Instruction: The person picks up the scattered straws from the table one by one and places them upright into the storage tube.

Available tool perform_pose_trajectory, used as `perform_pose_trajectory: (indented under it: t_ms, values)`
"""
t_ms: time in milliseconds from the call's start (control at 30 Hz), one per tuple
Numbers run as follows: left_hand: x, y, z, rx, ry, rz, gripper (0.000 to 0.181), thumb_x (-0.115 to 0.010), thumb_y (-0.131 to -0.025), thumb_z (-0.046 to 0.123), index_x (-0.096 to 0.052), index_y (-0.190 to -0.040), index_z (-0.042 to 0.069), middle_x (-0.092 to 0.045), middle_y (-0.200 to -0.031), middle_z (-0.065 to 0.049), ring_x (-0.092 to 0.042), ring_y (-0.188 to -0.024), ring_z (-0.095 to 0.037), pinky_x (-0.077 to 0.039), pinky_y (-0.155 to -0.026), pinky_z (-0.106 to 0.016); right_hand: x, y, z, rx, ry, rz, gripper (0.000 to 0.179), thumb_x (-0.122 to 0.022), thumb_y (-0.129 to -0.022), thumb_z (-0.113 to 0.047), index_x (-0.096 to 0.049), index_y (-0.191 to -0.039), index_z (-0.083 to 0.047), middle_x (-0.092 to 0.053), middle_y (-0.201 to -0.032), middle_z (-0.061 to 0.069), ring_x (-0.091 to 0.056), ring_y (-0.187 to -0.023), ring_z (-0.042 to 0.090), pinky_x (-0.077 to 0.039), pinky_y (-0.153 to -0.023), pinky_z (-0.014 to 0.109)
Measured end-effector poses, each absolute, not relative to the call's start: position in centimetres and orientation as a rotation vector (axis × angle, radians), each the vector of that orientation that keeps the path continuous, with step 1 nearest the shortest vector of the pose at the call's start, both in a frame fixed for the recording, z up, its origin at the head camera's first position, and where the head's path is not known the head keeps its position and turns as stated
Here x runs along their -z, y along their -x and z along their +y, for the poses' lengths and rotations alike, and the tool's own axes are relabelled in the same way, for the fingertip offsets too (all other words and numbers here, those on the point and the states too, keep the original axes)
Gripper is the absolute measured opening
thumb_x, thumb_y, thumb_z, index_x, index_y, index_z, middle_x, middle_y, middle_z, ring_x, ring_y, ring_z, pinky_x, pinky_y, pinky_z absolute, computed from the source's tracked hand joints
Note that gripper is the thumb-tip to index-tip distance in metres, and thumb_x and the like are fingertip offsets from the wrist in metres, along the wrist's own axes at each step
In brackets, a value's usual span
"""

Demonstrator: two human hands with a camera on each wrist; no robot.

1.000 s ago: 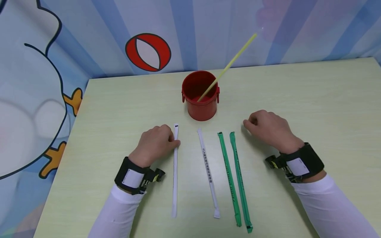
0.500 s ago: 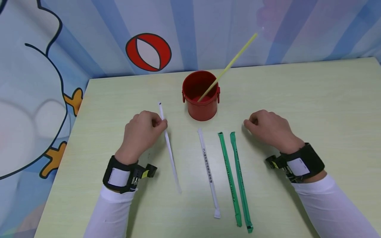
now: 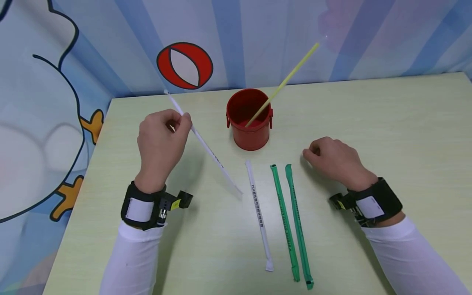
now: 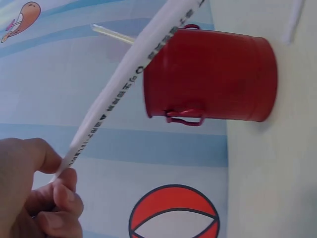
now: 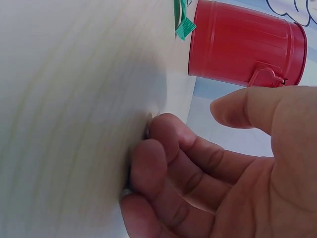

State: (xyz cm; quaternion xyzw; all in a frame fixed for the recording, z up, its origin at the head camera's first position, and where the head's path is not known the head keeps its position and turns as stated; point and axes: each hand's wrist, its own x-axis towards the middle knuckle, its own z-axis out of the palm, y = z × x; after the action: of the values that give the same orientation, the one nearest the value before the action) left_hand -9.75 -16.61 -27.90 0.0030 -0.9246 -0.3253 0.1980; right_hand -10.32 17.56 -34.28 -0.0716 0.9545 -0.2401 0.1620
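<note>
My left hand (image 3: pixel 162 141) pinches a white paper-wrapped straw (image 3: pixel 211 152) between thumb and forefinger. It slants above the table, one end up to the left and the other down to the right. Black print runs along the wrapper (image 4: pixel 110 94) in the left wrist view. My right hand (image 3: pixel 337 162) rests on the table with fingers loosely curled and holds nothing; in the right wrist view its thumb stands apart from the fingers. A red bucket (image 3: pixel 250 139) stands upright between the hands, farther back, with a yellow straw (image 3: pixel 293 73) leaning in it.
A second white wrapped straw (image 3: pixel 259 215) lies on the pale table (image 3: pixel 405 135). Beside it are two green wrapped straws, the left one (image 3: pixel 284 221) and the right one (image 3: pixel 299 229), near my right hand. A printed blue backdrop (image 3: pixel 254 41) closes off the table's far edge.
My left hand has picked the white wrapped straw up off the table and moved it back and to the left, tilting it. The right hand has stayed in place.
</note>
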Motion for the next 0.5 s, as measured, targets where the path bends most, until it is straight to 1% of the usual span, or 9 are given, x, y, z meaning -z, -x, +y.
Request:
perform_pose_trajectory:
  t_ms: [67, 267, 367, 500]
  values:
    - [27.4, 10.0, -16.6, 0.932, -0.005, -2.531, 0.033, -0.058, -0.100, 0.022, -0.072, -0.082, -0.002, -0.062, -0.070, -0.017, -0.048, -0.067, -0.020, -0.034, -0.056, -0.030, 34.3, 10.3, 17.5, 0.684, 0.203, 2.725, 0.032, -0.051, -0.100, -0.025, -0.070, -0.091, -0.001, -0.054, -0.065, 0.005, -0.050, -0.061, 0.021, -0.035, -0.054, 0.031]
    - [26.3, 10.6, -16.5, 0.973, 0.024, -2.398, 0.033, -0.057, -0.099, 0.020, -0.072, -0.085, -0.005, -0.065, -0.072, -0.019, -0.046, -0.065, -0.015, -0.033, -0.058, -0.021, 34.4, 10.5, 17.6, 0.683, 0.198, 2.725, 0.032, -0.051, -0.100, -0.026, -0.071, -0.093, -0.001, -0.055, -0.066, 0.005, -0.051, -0.061, 0.021, -0.035, -0.054, 0.031]
    - [25.8, 10.8, -16.5, 0.998, 0.042, -2.321, 0.032, -0.057, -0.099, 0.018, -0.072, -0.086, -0.007, -0.064, -0.073, -0.020, -0.043, -0.064, -0.009, -0.033, -0.060, -0.020, 34.4, 10.6, 17.6, 0.680, 0.200, 2.724, 0.032, -0.052, -0.100, -0.026, -0.071, -0.094, -0.001, -0.057, -0.067, 0.006, -0.051, -0.062, 0.021, -0.036, -0.054, 0.031]
    - [25.0, 11.1, -16.6, 1.051, 0.092, -2.206, 0.030, -0.056, -0.098, 0.014, -0.071, -0.087, -0.009, -0.061, -0.071, -0.021, -0.038, -0.059, -0.002, -0.032, -0.057, -0.020, 34.5, 10.7, 17.5, 0.676, 0.200, 2.725, 0.032, -0.052, -0.100, -0.026, -0.070, -0.092, -0.001, -0.057, -0.068, 0.006, -0.051, -0.062, 0.021, -0.036, -0.054, 0.031]
